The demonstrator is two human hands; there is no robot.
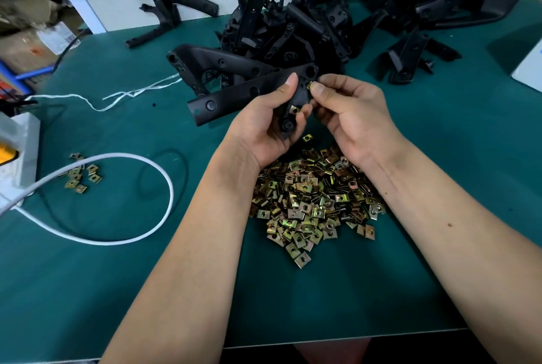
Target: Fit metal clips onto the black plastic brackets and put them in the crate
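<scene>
bracket (pixel 252 91) gripped in left hand (pixel 271 126), clip (pixel 308 85) pinched by right hand (pixel 349 108)

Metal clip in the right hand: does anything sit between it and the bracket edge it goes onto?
Nothing visible does. The right hand pinches the clip right at the edge of the bracket that the left hand holds. Another clip sits lower on the bracket, clear of it.

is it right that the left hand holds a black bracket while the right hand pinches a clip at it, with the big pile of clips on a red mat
Not quite: the head view shows the mat is green, not red. The rest holds: the left hand holds the black bracket, the right hand pinches a clip at it, and the pile of clips lies below.
</scene>
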